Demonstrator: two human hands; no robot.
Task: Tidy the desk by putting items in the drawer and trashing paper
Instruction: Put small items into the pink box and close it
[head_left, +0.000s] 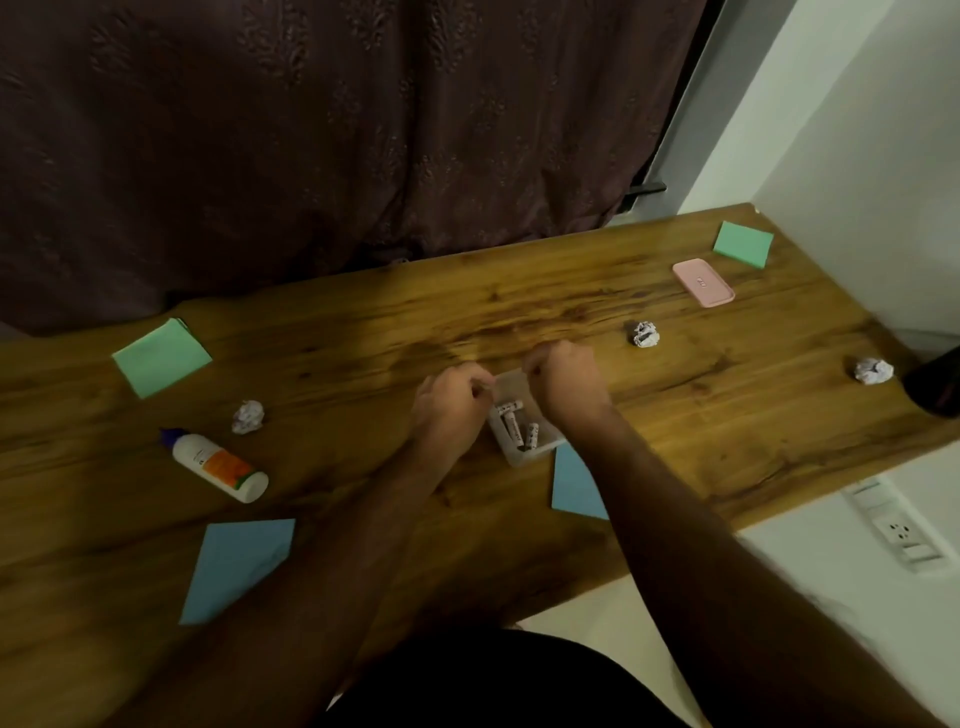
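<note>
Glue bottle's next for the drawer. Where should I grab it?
Grip the white glue bottle with the orange label across its labelled middle, coming from above. It lies flat on the wooden desk, blue cap up-left, both long sides clear for fingers.

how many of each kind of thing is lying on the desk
crumpled paper balls: 3
green note pads: 2
blue sheets: 2
glue bottle: 1
pink case: 1
clear box of batteries: 1
total: 10

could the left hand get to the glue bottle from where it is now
Probably yes. The left hand is busy at the clear box, but bare desk lies between it and the glue bottle; only a crumpled paper ball sits nearby.
</note>
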